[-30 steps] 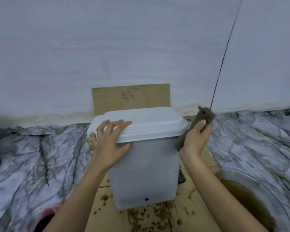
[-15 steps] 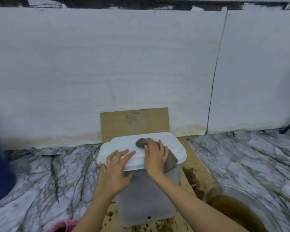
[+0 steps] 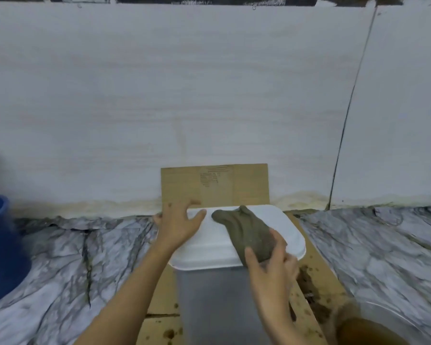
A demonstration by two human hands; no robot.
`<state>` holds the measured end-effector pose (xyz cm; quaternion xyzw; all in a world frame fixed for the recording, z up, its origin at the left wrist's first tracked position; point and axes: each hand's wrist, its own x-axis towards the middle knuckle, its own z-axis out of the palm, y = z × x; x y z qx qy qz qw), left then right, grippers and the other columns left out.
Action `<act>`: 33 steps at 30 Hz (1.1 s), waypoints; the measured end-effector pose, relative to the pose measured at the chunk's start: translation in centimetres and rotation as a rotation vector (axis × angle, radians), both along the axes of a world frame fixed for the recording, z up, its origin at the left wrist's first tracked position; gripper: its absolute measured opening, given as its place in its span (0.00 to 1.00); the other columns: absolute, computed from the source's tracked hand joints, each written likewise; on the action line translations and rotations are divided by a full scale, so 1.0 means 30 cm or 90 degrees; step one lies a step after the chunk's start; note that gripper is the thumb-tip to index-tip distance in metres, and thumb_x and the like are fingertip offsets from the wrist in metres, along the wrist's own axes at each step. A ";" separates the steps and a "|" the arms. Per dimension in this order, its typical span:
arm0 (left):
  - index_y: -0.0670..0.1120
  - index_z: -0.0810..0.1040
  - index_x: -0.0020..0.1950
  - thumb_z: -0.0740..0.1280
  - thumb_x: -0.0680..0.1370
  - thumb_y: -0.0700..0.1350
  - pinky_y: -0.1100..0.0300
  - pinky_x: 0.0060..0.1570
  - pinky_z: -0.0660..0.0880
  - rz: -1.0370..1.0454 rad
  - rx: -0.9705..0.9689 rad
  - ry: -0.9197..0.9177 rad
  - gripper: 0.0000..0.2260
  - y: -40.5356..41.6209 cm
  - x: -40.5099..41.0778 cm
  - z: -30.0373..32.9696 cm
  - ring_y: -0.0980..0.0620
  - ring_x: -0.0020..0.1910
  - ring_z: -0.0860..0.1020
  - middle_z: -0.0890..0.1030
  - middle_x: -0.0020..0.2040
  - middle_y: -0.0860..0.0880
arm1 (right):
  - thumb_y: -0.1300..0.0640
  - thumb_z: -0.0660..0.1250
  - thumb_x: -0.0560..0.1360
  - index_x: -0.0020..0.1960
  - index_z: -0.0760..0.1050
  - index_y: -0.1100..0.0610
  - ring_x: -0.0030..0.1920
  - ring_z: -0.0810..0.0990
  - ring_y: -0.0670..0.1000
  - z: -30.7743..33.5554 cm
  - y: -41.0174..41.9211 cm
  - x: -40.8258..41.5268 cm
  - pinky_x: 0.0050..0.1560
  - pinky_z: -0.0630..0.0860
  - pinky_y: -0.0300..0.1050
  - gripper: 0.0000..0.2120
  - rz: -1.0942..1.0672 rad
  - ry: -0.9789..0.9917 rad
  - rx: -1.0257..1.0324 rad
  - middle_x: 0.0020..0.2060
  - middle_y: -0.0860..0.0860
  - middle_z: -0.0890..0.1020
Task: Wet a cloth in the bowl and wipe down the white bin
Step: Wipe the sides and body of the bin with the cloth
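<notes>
The white bin (image 3: 209, 295) stands on a sheet of cardboard, its white lid (image 3: 207, 247) closed. A damp grey-brown cloth (image 3: 244, 230) lies stretched across the lid. My right hand (image 3: 271, 265) grips the cloth's near end at the lid's front right corner, thumb and fingers pinching it. My left hand (image 3: 179, 222) rests on the lid's far left corner with its fingers spread. The bowl (image 3: 388, 317) of brown water sits at the lower right, partly cut off by the frame.
Stained cardboard (image 3: 316, 277) lies under the bin and runs up the white wall (image 3: 209, 95) behind it. A blue bucket (image 3: 0, 247) stands at the left edge. Marble-patterned sheeting (image 3: 72, 257) covers the floor on both sides.
My right hand brought the cloth from the bin's right side onto the lid and dragged it toward the front right corner. My left hand shifted from the front left edge to the far left corner.
</notes>
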<state>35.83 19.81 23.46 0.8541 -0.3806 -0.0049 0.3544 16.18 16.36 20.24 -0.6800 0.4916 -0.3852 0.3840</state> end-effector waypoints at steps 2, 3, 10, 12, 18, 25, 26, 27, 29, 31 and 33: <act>0.57 0.72 0.65 0.60 0.77 0.60 0.47 0.66 0.55 -0.002 0.097 -0.044 0.18 -0.068 0.054 0.013 0.48 0.70 0.63 0.72 0.68 0.54 | 0.46 0.70 0.72 0.71 0.56 0.36 0.46 0.70 0.54 -0.067 0.066 -0.033 0.51 0.70 0.47 0.34 0.030 0.009 0.081 0.48 0.54 0.66; 0.56 0.70 0.68 0.58 0.77 0.62 0.46 0.67 0.55 -0.001 0.136 -0.047 0.21 -0.097 0.076 0.017 0.47 0.71 0.62 0.69 0.70 0.52 | 0.46 0.69 0.72 0.71 0.53 0.35 0.45 0.71 0.52 -0.087 0.082 -0.032 0.51 0.71 0.46 0.34 0.069 -0.010 0.120 0.49 0.54 0.67; 0.52 0.65 0.74 0.48 0.80 0.64 0.50 0.72 0.56 -0.177 0.290 0.134 0.28 -0.162 0.126 0.000 0.45 0.74 0.62 0.64 0.75 0.49 | 0.49 0.64 0.76 0.73 0.45 0.35 0.73 0.57 0.46 0.001 0.081 0.049 0.73 0.60 0.48 0.34 0.230 -0.209 0.151 0.71 0.40 0.56; 0.53 0.66 0.74 0.49 0.78 0.66 0.51 0.71 0.56 -0.191 0.336 0.111 0.29 -0.152 0.127 0.032 0.46 0.74 0.62 0.64 0.75 0.50 | 0.48 0.64 0.76 0.75 0.46 0.39 0.75 0.52 0.46 0.019 0.082 0.047 0.74 0.56 0.47 0.35 0.220 -0.194 0.170 0.75 0.42 0.52; 0.57 0.62 0.75 0.53 0.73 0.72 0.47 0.71 0.63 -0.269 0.323 0.285 0.34 0.001 0.126 0.031 0.49 0.71 0.67 0.65 0.74 0.53 | 0.48 0.67 0.74 0.69 0.55 0.33 0.70 0.61 0.47 0.018 0.112 -0.053 0.71 0.58 0.39 0.30 0.208 -0.185 0.147 0.73 0.48 0.60; 0.49 0.84 0.50 0.72 0.71 0.56 0.44 0.60 0.75 -0.146 -0.040 0.581 0.13 0.130 -0.017 -0.039 0.45 0.50 0.83 0.85 0.49 0.47 | 0.56 0.68 0.76 0.71 0.62 0.38 0.63 0.72 0.51 0.084 -0.006 -0.079 0.65 0.72 0.51 0.29 0.195 -0.221 0.226 0.66 0.46 0.71; 0.48 0.84 0.49 0.72 0.72 0.56 0.44 0.59 0.75 -0.125 -0.060 0.579 0.14 0.130 -0.036 -0.033 0.45 0.50 0.83 0.85 0.49 0.46 | 0.57 0.67 0.76 0.71 0.64 0.39 0.61 0.74 0.52 0.092 -0.026 -0.077 0.62 0.74 0.52 0.27 0.190 -0.225 0.225 0.64 0.47 0.74; 0.47 0.84 0.48 0.72 0.72 0.56 0.47 0.56 0.78 -0.117 -0.082 0.583 0.13 0.131 -0.057 -0.025 0.45 0.49 0.83 0.86 0.48 0.47 | 0.58 0.66 0.76 0.69 0.66 0.40 0.59 0.76 0.54 0.099 -0.046 -0.073 0.60 0.75 0.53 0.25 0.178 -0.227 0.219 0.62 0.49 0.77; 0.45 0.84 0.45 0.71 0.73 0.54 0.57 0.44 0.81 -0.085 -0.141 0.608 0.13 0.129 -0.101 -0.010 0.47 0.43 0.84 0.86 0.43 0.47 | 0.57 0.63 0.78 0.68 0.70 0.41 0.59 0.75 0.64 0.114 -0.077 -0.065 0.60 0.75 0.61 0.21 0.151 -0.223 0.197 0.55 0.48 0.79; 0.43 0.83 0.45 0.71 0.72 0.55 0.56 0.43 0.80 -0.019 -0.200 0.607 0.14 0.118 -0.145 -0.008 0.46 0.42 0.84 0.86 0.42 0.46 | 0.55 0.60 0.79 0.68 0.70 0.42 0.61 0.72 0.66 0.133 -0.108 -0.053 0.59 0.73 0.62 0.19 0.135 -0.214 0.168 0.51 0.38 0.74; 0.44 0.83 0.44 0.71 0.72 0.56 0.51 0.49 0.79 0.037 -0.257 0.613 0.15 0.101 -0.192 -0.024 0.45 0.44 0.83 0.85 0.44 0.46 | 0.54 0.58 0.80 0.69 0.69 0.42 0.59 0.75 0.62 0.147 -0.158 -0.039 0.58 0.75 0.57 0.19 0.144 -0.172 0.129 0.50 0.38 0.76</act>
